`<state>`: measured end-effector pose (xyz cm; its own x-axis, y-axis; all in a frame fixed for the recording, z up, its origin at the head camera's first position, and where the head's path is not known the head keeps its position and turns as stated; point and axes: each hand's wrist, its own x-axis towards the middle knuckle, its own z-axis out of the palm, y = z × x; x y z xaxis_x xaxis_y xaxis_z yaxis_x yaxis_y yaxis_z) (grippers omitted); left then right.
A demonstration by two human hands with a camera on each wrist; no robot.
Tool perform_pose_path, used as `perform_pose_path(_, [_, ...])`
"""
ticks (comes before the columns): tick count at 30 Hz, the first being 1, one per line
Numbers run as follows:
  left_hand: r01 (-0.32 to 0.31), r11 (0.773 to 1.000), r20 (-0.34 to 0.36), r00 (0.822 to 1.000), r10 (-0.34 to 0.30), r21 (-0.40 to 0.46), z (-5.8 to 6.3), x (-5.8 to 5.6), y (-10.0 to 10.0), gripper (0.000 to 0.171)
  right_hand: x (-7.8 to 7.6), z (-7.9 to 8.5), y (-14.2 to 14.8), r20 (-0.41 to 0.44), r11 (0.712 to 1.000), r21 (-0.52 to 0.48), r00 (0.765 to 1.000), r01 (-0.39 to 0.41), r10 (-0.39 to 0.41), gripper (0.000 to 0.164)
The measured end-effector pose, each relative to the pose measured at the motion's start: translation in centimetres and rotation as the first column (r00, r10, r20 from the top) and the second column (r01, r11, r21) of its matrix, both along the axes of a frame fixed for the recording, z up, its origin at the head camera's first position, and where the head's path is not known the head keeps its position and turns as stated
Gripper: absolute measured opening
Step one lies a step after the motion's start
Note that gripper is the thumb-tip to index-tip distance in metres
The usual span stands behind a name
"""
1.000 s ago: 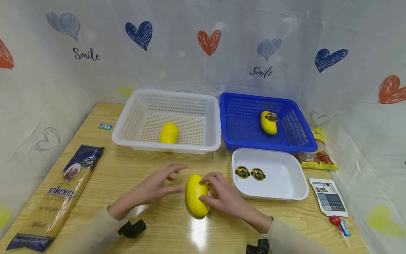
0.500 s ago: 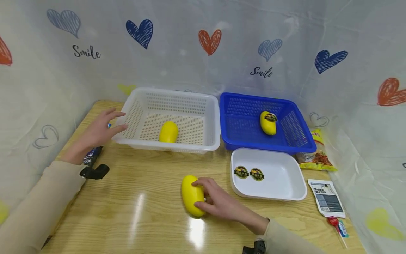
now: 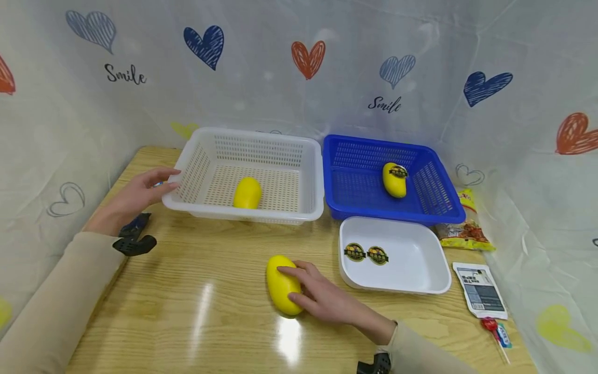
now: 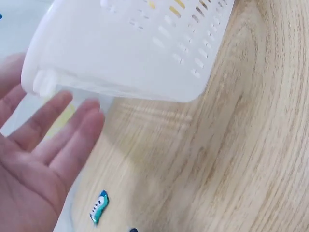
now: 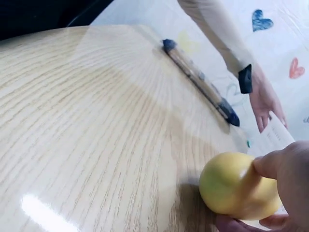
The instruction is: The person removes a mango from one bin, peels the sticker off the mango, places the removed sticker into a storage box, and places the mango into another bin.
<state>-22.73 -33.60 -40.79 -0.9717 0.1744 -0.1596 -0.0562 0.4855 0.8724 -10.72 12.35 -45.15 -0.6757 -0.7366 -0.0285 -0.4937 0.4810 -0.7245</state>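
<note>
My right hand [image 3: 322,297] grips a yellow mango [image 3: 279,291] from its right side, on the wooden table. In the right wrist view the thumb [image 5: 268,164] lies on the mango's upper side [image 5: 227,186], with other fingers below it. My left hand [image 3: 135,197] is at the left end of a white plastic basket [image 3: 243,214]. Its fingers [image 4: 84,133] are spread and nearly straight, with fingertips right at the basket's rim in the left wrist view. Another mango [image 3: 247,193] lies inside this basket.
A blue basket [image 3: 341,189] holds a mango [image 3: 394,182] with a black label. In front stands a white tray [image 3: 420,259] with two round stickers. A snack bag [image 3: 469,236], white packet [image 3: 480,291] and lollipop [image 3: 489,324] lie right; a long pasta pack [image 5: 198,79] lies left.
My left hand has left the mango's side and moved back and left to the white basket's end. The mango under my right hand has shifted slightly left.
</note>
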Motion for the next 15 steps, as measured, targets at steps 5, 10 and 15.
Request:
perform_pose_path(5, [0.022,0.99,0.062,0.998,-0.031,0.141,-0.7,0.1,-0.7,0.061,-0.3,-0.1,-0.4,-0.017,1.0,0.024,1.0,0.001,-0.001,0.048])
perform_pose_path(10, [0.03,0.968,0.081,0.995,-0.052,0.248,-1.2,0.2,-0.8,0.059,-1.7,1.6,-1.5,0.048,0.994,-0.102,0.999,0.031,-0.026,0.049])
perform_pose_path(15, [0.043,0.97,0.077,0.995,-0.063,0.241,-1.0,0.1,-0.8,0.06,-4.9,6.0,-3.2,0.058,0.947,-0.303,0.994,0.105,-0.092,0.05])
